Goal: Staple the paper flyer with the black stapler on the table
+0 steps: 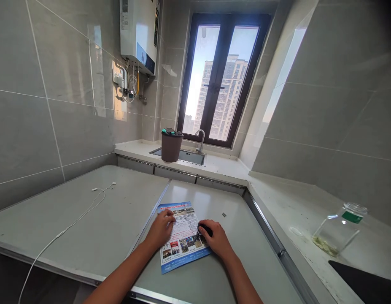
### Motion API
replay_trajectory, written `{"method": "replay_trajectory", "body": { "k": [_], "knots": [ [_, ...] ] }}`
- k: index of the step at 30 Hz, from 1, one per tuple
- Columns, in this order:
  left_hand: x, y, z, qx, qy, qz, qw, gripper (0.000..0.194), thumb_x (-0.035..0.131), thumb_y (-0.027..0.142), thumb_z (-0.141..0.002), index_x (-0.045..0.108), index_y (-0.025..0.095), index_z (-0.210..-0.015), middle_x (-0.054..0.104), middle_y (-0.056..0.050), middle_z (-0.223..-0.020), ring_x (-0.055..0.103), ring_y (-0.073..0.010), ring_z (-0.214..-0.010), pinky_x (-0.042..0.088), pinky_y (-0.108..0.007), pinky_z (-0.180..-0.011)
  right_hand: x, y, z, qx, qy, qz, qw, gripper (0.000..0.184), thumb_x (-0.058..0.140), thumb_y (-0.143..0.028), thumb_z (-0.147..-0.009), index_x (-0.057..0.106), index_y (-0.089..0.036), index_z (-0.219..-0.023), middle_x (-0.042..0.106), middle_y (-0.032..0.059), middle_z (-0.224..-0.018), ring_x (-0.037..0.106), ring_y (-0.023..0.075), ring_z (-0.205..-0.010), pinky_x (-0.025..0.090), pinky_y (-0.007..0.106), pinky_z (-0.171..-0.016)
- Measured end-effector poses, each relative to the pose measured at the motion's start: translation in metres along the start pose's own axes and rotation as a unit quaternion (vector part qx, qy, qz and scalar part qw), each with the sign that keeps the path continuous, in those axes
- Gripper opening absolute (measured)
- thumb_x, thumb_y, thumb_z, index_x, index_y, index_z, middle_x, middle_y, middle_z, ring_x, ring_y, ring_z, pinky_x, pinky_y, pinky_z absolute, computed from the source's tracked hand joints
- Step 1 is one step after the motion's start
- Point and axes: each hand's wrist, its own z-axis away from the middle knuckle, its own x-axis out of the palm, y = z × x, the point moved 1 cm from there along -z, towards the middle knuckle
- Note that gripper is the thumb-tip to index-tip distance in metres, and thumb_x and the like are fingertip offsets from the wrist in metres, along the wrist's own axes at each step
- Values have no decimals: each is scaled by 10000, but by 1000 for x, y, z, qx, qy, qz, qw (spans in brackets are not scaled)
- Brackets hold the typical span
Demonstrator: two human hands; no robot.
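A printed flyer [184, 228] with blue borders, dense text and rows of small photos lies flat on the folding table. My left hand [163, 228] rests on its left side, fingers slightly bent against the paper, holding nothing that I can see. At the flyer's right edge, my right hand [216, 237] is closed over a black, rounded object that looks like a computer mouse [205, 229]. Its far side is partly hidden under my palm. Two small dark cylinders, apparently batteries [224, 215], lie on the table beyond my right hand.
A white cable [84, 211] runs across the table's left half [49, 207]. Behind stands a brown bin [171, 147] by the sink [195, 157] and faucet [200, 141]. On the right counter [287, 202] sits a glass jar [339, 230] near a black opening [366, 280].
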Motion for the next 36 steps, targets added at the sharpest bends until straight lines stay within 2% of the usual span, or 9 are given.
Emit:
{"method": "replay_trajectory", "body": {
  "k": [1,3,5,8,12,18,27,36],
  "knots": [
    [-1,7,2,43,-63,28,997,270,535,195,-918,770,248,-1041,648,-94,-1311,610,-282,-1220,489,-450,-1080,1,1,0,-4,0,-4,1000,328,509,-443,-977,739,-255,-1116,762,52,-1137,664,235,-1062,436,363,-978],
    [-4,19,5,114,-158,63,979,293,581,288,-931,746,287,-1173,620,-78,-1407,590,-288,-1276,473,-448,-1101,4,3,1,-15,-6,-11,1000,320,525,-434,-976,744,-260,-1132,761,54,-1150,665,239,-1075,439,368,-984],
    [-10,27,7,157,-216,75,961,385,598,322,-928,685,321,-1304,594,-68,-1467,556,-302,-1334,418,-478,-1151,6,3,1,-30,-10,-14,999,306,532,-416,-981,746,-263,-1139,764,52,-1125,670,233,-1052,437,371,-981],
    [-19,33,7,186,-263,86,943,466,555,245,-921,637,347,-1368,601,-50,-1470,546,-294,-1360,318,-513,-1213,7,2,1,-51,-4,-4,999,307,518,-395,-995,737,-263,-1165,761,51,-1075,665,224,-1017,427,374,-963],
    [-26,38,8,186,-271,110,938,528,527,187,-892,631,396,-1366,626,-5,-1444,545,-292,-1367,287,-516,-1225,10,2,1,-54,3,10,998,329,492,-407,-1006,739,-265,-1170,750,55,-1029,658,220,-986,432,363,-926],
    [-24,42,10,226,-269,94,931,611,490,142,-888,582,468,-1397,606,39,-1464,545,-280,-1373,289,-515,-1211,16,-1,1,-57,7,34,998,329,485,-412,-1011,744,-263,-1151,739,53,-980,655,213,-956,426,349,-892],
    [-28,43,10,234,-257,97,933,637,509,118,-863,597,481,-1379,620,41,-1450,588,-268,-1321,318,-472,-1195,16,-6,2,-65,3,65,996,293,485,-369,-1016,736,-283,-1140,716,30,-955,640,204,-926,395,341,-866],
    [-28,43,10,235,-252,89,934,608,513,141,-873,604,475,-1373,639,24,-1427,607,-285,-1294,334,-483,-1179,18,-10,3,-66,-6,94,993,255,519,-333,-1004,744,-309,-1122,720,17,-961,633,203,-942,365,342,-867]
  ]
}}
